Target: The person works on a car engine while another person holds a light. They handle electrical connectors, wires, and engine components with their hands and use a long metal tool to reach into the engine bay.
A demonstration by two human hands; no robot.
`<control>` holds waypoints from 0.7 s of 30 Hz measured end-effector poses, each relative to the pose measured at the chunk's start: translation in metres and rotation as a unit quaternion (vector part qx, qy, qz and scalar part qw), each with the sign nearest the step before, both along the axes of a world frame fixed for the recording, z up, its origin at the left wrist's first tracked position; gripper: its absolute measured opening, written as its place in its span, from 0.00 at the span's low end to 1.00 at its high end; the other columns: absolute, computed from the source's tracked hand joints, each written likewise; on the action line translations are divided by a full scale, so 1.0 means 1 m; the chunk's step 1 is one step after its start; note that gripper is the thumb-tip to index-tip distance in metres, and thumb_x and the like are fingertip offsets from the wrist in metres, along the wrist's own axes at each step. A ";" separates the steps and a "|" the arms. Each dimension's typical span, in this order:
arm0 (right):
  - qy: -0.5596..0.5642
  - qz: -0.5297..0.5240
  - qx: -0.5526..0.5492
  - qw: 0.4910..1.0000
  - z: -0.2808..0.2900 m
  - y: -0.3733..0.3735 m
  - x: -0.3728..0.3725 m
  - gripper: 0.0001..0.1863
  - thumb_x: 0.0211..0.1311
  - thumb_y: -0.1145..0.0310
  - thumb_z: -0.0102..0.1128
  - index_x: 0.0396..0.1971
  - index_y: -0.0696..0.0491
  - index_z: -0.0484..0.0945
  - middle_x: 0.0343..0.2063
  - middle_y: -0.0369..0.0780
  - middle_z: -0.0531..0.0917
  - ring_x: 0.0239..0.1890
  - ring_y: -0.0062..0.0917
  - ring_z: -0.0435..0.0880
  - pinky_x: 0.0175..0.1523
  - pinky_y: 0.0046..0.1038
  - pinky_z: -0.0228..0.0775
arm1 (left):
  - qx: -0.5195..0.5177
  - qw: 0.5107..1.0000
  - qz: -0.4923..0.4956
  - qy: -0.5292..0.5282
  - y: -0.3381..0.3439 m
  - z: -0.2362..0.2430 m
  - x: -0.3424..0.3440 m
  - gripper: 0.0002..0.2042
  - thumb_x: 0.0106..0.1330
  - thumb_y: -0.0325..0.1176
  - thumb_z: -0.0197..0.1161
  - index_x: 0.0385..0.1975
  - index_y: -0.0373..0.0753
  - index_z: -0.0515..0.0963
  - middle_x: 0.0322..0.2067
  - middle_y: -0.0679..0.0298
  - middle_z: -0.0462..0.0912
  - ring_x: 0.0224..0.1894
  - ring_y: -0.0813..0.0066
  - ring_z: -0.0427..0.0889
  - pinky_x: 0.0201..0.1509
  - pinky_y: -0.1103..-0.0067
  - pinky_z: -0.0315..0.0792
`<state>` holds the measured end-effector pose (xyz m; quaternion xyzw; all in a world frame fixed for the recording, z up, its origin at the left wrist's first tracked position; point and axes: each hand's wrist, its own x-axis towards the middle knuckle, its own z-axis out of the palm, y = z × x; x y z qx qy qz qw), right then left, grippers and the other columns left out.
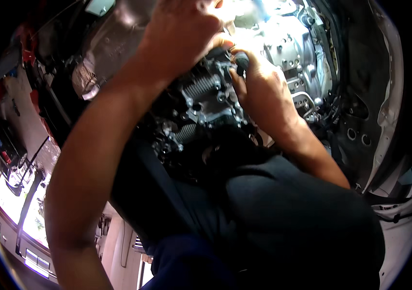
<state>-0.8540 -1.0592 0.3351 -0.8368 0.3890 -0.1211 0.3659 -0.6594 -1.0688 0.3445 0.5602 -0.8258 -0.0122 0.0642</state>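
Note:
My left hand (189, 29) is high over the engine bay, its fingers curled at a brightly lit part that I cannot make out. My right hand (259, 79) is just to its right and lower, closed on a dark cylindrical piece (241, 62) beside the fingertips of the left. Under both hands lies the metal engine assembly (208, 113), with ribbed surfaces, bolts and dark openings. A brightly lit silver housing (290, 53) with several holes stands to the right. A dull metal panel (111, 41) is at the upper left.
My dark-clothed legs (288, 212) take up the lower middle. The car's inner body panel (370, 96) runs along the right. At far left are a dark car (10, 145) on the workshop floor, red items (27, 46) and bright windows (10, 198).

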 end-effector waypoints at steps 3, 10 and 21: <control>0.057 0.075 -0.012 0.995 -0.002 0.000 0.015 0.18 0.56 0.74 0.55 0.48 0.60 0.68 0.24 0.51 0.79 0.28 0.45 0.81 0.34 0.39 0.74 | -0.033 0.998 0.014 0.055 0.010 -0.007 0.007 0.13 0.54 0.37 0.61 0.39 0.47 0.83 0.51 0.56 0.73 0.59 0.56 0.64 0.66 0.57 0.51; 0.191 0.139 -0.064 0.970 -0.043 -0.008 0.000 0.37 0.53 0.83 0.53 0.64 0.43 0.57 0.15 0.44 0.76 0.18 0.34 0.79 0.43 0.39 0.74 | -0.120 0.988 0.024 0.092 0.009 -0.032 0.018 0.10 0.50 0.31 0.61 0.33 0.40 0.83 0.48 0.46 0.75 0.59 0.49 0.65 0.64 0.58 0.55; 0.347 0.362 -0.710 0.494 -0.034 -0.003 -0.032 0.36 0.61 0.74 0.47 0.70 0.50 0.49 0.57 0.43 0.74 0.28 0.16 0.74 0.28 0.15 0.68 | -0.050 0.984 0.064 0.157 0.010 -0.020 0.006 0.08 0.52 0.35 0.65 0.28 0.39 0.82 0.37 0.48 0.80 0.52 0.52 0.71 0.58 0.61 0.62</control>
